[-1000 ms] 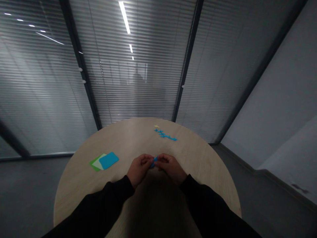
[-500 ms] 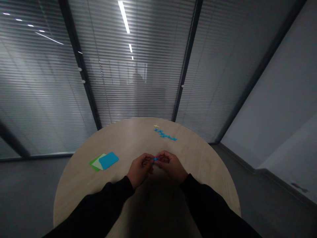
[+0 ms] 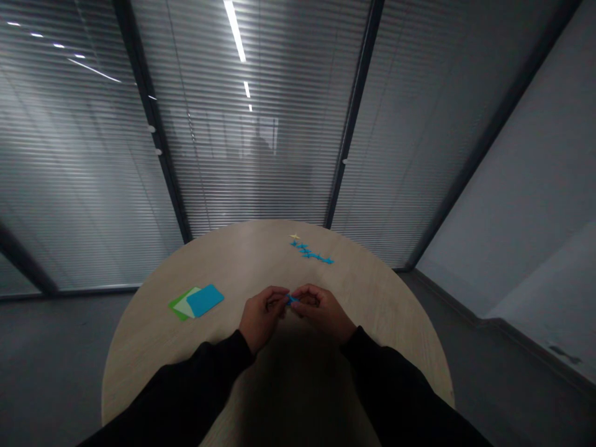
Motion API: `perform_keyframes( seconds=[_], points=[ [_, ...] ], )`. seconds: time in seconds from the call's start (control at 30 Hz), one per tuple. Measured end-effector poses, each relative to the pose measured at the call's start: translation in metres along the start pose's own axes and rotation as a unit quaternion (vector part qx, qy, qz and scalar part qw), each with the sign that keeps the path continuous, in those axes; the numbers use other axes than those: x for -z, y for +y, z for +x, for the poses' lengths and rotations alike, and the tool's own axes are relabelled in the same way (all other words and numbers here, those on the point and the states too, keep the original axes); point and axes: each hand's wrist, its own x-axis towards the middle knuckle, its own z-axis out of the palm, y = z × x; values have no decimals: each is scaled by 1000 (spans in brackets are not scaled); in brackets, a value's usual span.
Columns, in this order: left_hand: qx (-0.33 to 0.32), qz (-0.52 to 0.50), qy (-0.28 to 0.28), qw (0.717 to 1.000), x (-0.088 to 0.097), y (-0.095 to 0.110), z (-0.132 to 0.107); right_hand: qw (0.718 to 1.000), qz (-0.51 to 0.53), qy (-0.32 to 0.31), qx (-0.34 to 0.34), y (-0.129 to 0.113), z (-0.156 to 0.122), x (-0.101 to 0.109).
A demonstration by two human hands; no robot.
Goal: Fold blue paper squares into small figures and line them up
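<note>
My left hand (image 3: 263, 318) and my right hand (image 3: 325, 315) meet over the round wooden table (image 3: 298, 261), pinching a small piece of blue paper (image 3: 292, 300) between their fingertips. Most of the paper is hidden by my fingers, so its exact shape is unclear. Farther off lies a row of several small blue paper stars (image 3: 310, 253), with one pale yellow star (image 3: 294, 236) at its far end. A stack of blue, white and green paper cards (image 3: 205, 301) sits left of my hands.
Black sleeves cover both my forearms. The table's round edge curves around the hands, and beyond it are a grey floor, glass partitions with slatted blinds (image 3: 251, 155), and a pale wall (image 3: 512, 186) on the right.
My hands have drawn slightly closer around the blue paper, which now shows less between my fingers. The stars and cards have not moved.
</note>
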Motion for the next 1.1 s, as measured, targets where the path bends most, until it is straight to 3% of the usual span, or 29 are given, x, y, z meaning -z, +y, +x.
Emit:
perform_keyframes(
  seconds=[0.2, 0.63, 0.87, 1.1],
  points=[
    [0, 33, 5, 999, 0, 8, -1, 993, -92, 53, 43, -2, -1, -2],
    [-7, 77, -22, 997, 1, 0, 0, 992, -121, 38, 21, -2, -1, 2],
    [21, 44, -18, 999, 0, 6, -1, 989, -138, 45, 8, -2, -1, 3],
    [42, -20, -11, 999, 0, -4, 3, 993, -116, 30, 21, -2, -1, 3]
  ],
)
